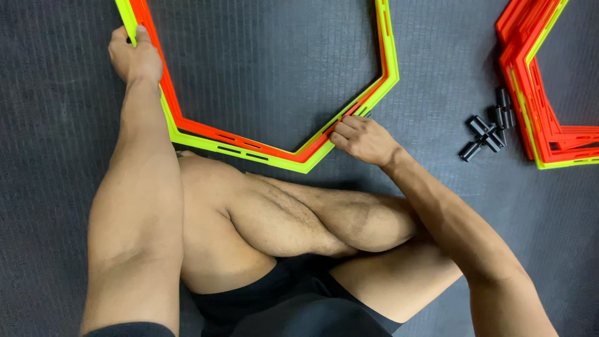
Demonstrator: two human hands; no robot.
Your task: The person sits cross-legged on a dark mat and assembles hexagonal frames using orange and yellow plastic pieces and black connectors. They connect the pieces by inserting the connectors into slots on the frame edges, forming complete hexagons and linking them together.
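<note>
Two flat hexagonal plastic rings lie stacked on the dark mat, a yellow-green ring under an orange ring. My left hand grips the stacked rings at their left side, thumb over the top edge. My right hand pinches the rings at the lower right side, fingertips on the edge near a black clip. My crossed bare legs sit just below the rings.
A pile of more orange and yellow-green rings lies at the right edge. Several small black connector clips are scattered beside that pile. Ribbed dark grey mat covers the floor.
</note>
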